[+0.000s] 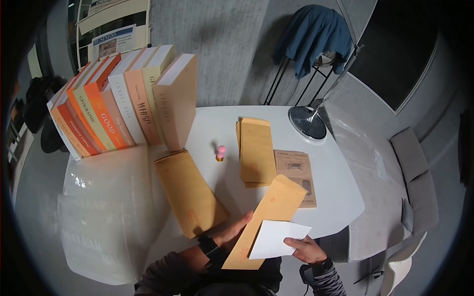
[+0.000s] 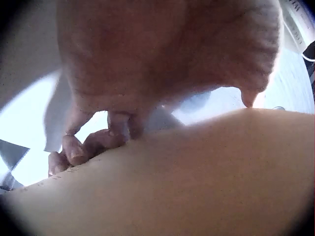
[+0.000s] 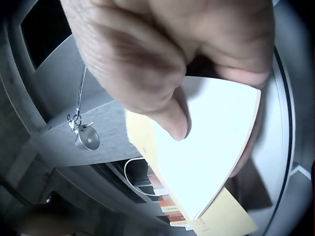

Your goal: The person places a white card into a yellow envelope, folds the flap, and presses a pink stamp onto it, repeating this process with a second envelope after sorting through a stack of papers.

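My left hand grips a tan paper envelope along its left edge, thumb on the edge and fingers bent behind it. In the left wrist view the envelope fills the lower part. A white folded sheet or thin stack of paper overlaps the envelope's front. My right hand pinches that paper at its right end; in the right wrist view the thumb lies on top of it. Left of the hands lies a thick bundle of tan envelopes on the white table.
Farther back sit another envelope stack, a printed brown booklet and a pink-handled stamp. A row of books stands at the back left beside clear plastic packaging. A lamp base occupies the back right.
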Tool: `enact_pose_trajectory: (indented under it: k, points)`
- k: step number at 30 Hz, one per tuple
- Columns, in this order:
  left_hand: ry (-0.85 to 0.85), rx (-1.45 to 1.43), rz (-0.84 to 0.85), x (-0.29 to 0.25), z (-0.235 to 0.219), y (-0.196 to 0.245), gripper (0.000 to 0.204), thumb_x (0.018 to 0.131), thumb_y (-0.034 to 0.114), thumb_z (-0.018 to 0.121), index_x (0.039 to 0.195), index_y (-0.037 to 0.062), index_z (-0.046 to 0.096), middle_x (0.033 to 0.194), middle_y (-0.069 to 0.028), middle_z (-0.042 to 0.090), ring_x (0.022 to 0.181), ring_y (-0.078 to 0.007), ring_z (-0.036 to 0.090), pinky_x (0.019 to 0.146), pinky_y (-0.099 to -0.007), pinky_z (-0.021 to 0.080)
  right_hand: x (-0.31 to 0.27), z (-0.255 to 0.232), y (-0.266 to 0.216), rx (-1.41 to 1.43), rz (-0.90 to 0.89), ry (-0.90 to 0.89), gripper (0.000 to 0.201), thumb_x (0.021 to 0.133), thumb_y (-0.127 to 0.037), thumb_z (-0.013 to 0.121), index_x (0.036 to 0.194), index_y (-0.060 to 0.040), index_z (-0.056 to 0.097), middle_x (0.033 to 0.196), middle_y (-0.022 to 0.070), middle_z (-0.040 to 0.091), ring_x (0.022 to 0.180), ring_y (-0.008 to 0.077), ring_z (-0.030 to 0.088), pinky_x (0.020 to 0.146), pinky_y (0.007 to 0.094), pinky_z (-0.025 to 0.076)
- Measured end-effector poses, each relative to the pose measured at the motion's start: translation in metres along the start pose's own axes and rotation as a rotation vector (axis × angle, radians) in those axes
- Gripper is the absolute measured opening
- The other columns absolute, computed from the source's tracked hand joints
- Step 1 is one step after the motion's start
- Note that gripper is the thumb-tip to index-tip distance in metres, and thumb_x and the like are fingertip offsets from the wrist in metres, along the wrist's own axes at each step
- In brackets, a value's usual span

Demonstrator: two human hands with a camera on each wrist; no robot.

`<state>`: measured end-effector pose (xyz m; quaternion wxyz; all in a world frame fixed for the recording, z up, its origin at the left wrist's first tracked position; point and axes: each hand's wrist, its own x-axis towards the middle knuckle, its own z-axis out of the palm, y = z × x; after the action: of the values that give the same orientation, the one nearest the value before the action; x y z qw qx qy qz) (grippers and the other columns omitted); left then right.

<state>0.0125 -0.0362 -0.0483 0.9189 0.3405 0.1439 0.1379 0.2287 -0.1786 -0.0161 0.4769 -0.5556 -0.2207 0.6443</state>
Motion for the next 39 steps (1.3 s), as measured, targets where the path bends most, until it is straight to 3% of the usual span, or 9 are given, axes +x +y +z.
enact_pose_trajectory:
  k: [3,6,11,13,15,18,27,33,39]
  points:
    - [-0.028,-0.045,-0.058,0.0,0.001,0.004,0.073,0.101,0.061,0.035,0.152,0.0086,0.03,0.15,-0.0117,0.041,0.134,-0.0229,0.042,0.111,-0.0385,0.037,-0.007,0.006,-0.016,0.033,0.044,-0.218,0.048,0.098,-0.011,0.059,0.141,0.0002,0.041,0.125,0.0165,0.061,0.102,0.0288,0.068,0.074,0.0351,0.061]
    - [-0.014,-0.06,-0.096,0.002,0.001,0.005,0.073,0.101,0.06,0.035,0.153,0.0085,0.028,0.15,-0.0115,0.04,0.134,-0.0232,0.042,0.11,-0.0385,0.037,-0.013,0.002,-0.033,-0.138,0.024,-0.24,0.043,0.099,-0.012,0.057,0.137,0.0036,0.043,0.109,0.0203,0.067,0.081,0.0315,0.072,0.059,0.0349,0.061]
    - [-0.036,-0.069,-0.09,0.001,0.005,0.004,0.081,0.098,0.064,0.041,0.154,0.0089,0.024,0.152,-0.0149,0.037,0.135,-0.0265,0.042,0.111,-0.0435,0.037,-0.029,-0.017,-0.073,-0.305,-0.165,-0.007,0.042,0.096,-0.014,0.062,0.13,0.0059,0.047,0.089,0.0168,0.071,0.071,0.0272,0.072,0.052,0.031,0.058]
    - [-0.328,-0.252,-0.016,0.01,0.005,-0.003,0.085,0.095,0.065,0.046,0.154,0.0093,0.023,0.151,-0.0173,0.037,0.136,-0.0287,0.041,0.111,-0.0469,0.036,-0.033,-0.017,-0.084,-0.292,-0.296,0.105,0.04,0.092,-0.015,0.066,0.124,0.0054,0.052,0.086,0.0156,0.071,0.069,0.0244,0.072,0.049,0.0278,0.054]
    - [-0.535,-0.284,0.012,0.016,0.005,-0.001,0.093,0.09,0.066,0.053,0.155,0.0096,0.02,0.151,-0.0204,0.037,0.137,-0.0315,0.04,0.113,-0.0506,0.035,-0.03,-0.022,-0.092,-0.343,-0.406,0.151,0.037,0.092,-0.014,0.066,0.122,0.0046,0.054,0.085,0.0149,0.071,0.068,0.0233,0.072,0.048,0.0269,0.052]
    - [-0.428,-0.263,-0.053,0.01,0.014,0.004,0.101,0.085,0.068,0.059,0.155,0.0067,0.019,0.152,-0.0252,0.034,0.137,-0.0345,0.04,0.114,-0.0526,0.033,-0.028,-0.02,-0.111,-0.391,-0.512,0.198,0.031,0.091,-0.014,0.067,0.116,0.0021,0.058,0.085,0.0121,0.071,0.068,0.0205,0.071,0.05,0.0251,0.048]
    - [-0.567,-0.128,-0.083,0.019,0.009,0.0,0.11,0.079,0.062,0.072,0.157,0.0131,0.012,0.153,-0.0235,0.033,0.139,-0.0326,0.039,0.112,-0.0482,0.036,-0.014,-0.026,-0.15,-0.466,-0.601,0.162,0.028,0.088,-0.014,0.072,0.111,-0.001,0.061,0.086,0.0083,0.07,0.069,0.0163,0.068,0.054,0.0241,0.045]
    - [-0.585,-0.084,-0.116,0.019,0.008,-0.003,0.115,0.076,0.062,0.074,0.157,0.0135,0.008,0.153,-0.0236,0.033,0.139,-0.0325,0.039,0.112,-0.0469,0.037,-0.011,-0.033,-0.165,-0.634,-0.481,0.046,0.032,0.085,-0.009,0.077,0.112,-0.0012,0.062,0.087,0.0065,0.07,0.072,0.0132,0.065,0.057,0.0242,0.046]
    - [-0.513,-0.002,-0.101,0.014,0.016,0.006,0.122,0.071,0.068,0.076,0.156,0.0086,0.013,0.154,-0.0224,0.032,0.14,-0.0319,0.038,0.113,-0.0486,0.034,-0.011,-0.041,-0.175,-0.754,-0.414,-0.023,0.032,0.084,-0.012,0.079,0.111,-0.0003,0.065,0.09,0.0064,0.071,0.075,0.0138,0.066,0.064,0.028,0.049]
